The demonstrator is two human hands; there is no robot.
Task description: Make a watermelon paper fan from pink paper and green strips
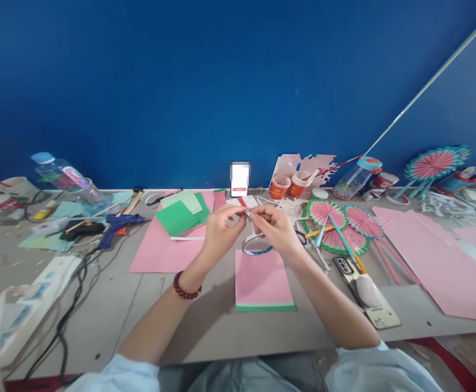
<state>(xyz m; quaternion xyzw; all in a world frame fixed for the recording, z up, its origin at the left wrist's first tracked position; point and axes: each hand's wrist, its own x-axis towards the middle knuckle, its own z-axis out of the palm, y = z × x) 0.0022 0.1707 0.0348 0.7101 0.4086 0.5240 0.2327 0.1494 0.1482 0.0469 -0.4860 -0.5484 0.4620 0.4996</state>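
Observation:
My left hand and my right hand meet above the middle of the table, fingertips pinched together. Between them is a small whitish strip, partly covered by the fingers. Just below the hands is a roll of tape, seen as a thin ring with a blue and white edge; whether it hangs from the strip or rests on the table, I cannot tell. Nearer to me lies a pink sheet with a green and pale band along its front edge.
Left are green paper, a large pink sheet, a blue glue gun and a power strip. Right are folded paper fans, a phone and more pink paper. Behind stand a lit phone and red paper cups.

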